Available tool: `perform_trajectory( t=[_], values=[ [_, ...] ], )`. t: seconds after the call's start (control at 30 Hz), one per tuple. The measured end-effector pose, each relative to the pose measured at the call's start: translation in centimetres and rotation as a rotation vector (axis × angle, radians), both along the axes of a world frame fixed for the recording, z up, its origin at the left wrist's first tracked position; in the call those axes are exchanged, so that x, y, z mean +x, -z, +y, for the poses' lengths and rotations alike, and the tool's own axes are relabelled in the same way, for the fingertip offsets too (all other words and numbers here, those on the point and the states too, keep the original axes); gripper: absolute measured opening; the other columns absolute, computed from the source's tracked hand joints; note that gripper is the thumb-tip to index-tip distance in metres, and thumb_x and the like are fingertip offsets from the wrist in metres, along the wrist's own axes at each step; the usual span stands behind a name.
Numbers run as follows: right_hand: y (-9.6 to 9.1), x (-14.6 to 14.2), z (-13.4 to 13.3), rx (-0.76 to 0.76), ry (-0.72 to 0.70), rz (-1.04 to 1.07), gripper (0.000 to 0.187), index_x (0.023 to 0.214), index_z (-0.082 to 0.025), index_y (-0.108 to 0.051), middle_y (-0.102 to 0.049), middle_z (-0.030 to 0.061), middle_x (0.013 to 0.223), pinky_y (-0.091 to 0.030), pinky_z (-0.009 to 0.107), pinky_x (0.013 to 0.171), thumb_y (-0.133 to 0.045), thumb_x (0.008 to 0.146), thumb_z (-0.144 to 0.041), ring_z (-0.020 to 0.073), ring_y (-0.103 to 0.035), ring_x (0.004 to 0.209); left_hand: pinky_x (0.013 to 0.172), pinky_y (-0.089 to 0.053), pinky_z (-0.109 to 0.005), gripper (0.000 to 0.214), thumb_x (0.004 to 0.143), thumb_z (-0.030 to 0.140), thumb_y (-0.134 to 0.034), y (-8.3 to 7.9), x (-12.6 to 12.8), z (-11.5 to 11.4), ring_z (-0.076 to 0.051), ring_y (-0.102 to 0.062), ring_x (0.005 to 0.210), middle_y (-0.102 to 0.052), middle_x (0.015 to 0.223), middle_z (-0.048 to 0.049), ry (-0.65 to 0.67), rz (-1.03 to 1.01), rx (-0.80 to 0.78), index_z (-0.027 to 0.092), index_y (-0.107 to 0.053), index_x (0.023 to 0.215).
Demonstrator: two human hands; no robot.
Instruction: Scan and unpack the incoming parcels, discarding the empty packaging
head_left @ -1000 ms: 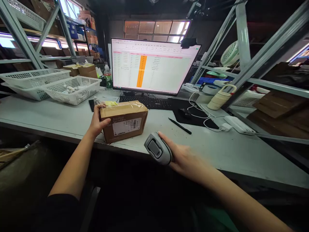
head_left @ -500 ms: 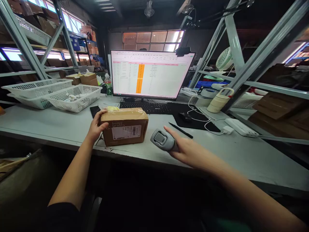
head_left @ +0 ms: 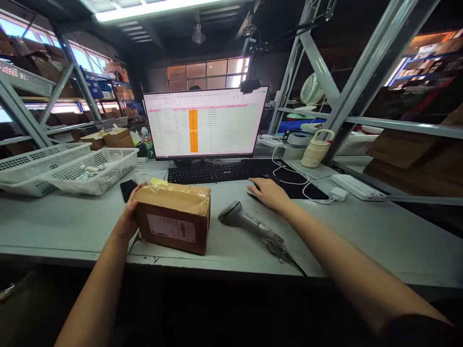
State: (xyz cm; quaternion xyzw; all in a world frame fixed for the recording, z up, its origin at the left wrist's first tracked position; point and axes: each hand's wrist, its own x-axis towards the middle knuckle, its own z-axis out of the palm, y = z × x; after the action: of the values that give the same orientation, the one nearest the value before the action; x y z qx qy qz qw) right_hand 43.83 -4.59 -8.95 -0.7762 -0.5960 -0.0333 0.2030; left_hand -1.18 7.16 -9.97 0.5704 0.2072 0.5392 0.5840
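Note:
A taped brown cardboard box (head_left: 171,217) with a white label (head_left: 171,228) on its near side sits close to the desk's front edge. Its left end is gripped by my left hand (head_left: 126,217); some of those fingers are hidden behind it. Over the desk at the edge of the black mouse pad, my right hand (head_left: 270,193) reaches forward with finger and thumb apart. A dark pen (head_left: 252,196) shows partly beneath this hand; whether I touch it is unclear. The grey barcode scanner (head_left: 249,224) lies on the desk between the box and my right forearm.
A monitor (head_left: 231,127) showing a spreadsheet stands behind the keyboard (head_left: 206,172). White perforated baskets (head_left: 103,183) are at left, beside a black phone (head_left: 127,189). A cream cup (head_left: 316,150), white cables and a power strip (head_left: 358,187) lie right.
My right hand has let go of the barcode scanner, now lying on the desk, and moved forward to the pen. The box is still in my left hand. My view has shifted.

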Motion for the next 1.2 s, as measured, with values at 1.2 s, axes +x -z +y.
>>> perform_trajectory(
  t=[1.2],
  values=[
    [-0.1, 1.5, 9.2, 0.085, -0.022, -0.220, 0.050, 0.139, -0.008, -0.055, -0.066, 0.0167, 0.129, -0.043, 0.041, 0.106, -0.042, 0.093, -0.022, 0.0306, -0.056, 0.123, 0.103, -0.049, -0.044, 0.085, 0.059, 0.073, -0.079, 1.9, 0.8, 0.7, -0.038, -0.054, 0.129, -0.061, 0.134, -0.0097, -0.110, -0.090, -0.102, 0.024, -0.063, 0.127]
  ],
)
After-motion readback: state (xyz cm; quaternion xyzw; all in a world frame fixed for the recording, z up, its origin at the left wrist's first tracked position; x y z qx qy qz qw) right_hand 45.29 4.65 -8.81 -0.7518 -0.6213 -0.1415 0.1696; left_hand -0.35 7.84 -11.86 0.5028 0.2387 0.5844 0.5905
